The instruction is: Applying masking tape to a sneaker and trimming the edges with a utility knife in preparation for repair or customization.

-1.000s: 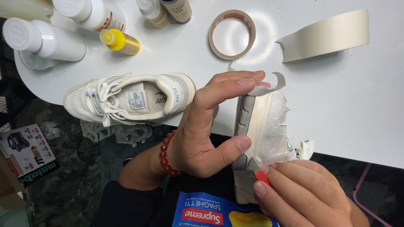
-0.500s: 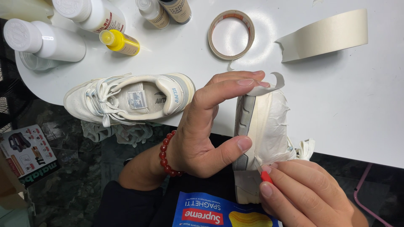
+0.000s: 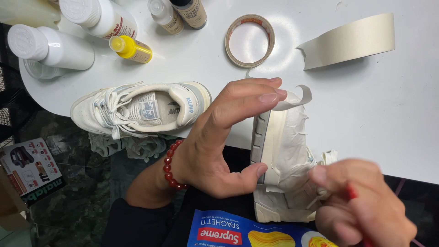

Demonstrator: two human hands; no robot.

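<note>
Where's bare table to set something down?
Widest bare table: right side, below the wide tape strip, right of the taped shoe. Smaller patch between the tape roll and white shoe. Crowded: bottles top left, and both hands at the near edge.

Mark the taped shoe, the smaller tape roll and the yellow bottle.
taped shoe (image 3: 286,146), head view, on its masked side.
smaller tape roll (image 3: 234,32), head view, on its left rim.
yellow bottle (image 3: 135,50), head view, on its body.

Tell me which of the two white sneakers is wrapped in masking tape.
The white sneaker held on its side in the left hand is taped; the other laced white sneaker rests bare on the white table.
</note>
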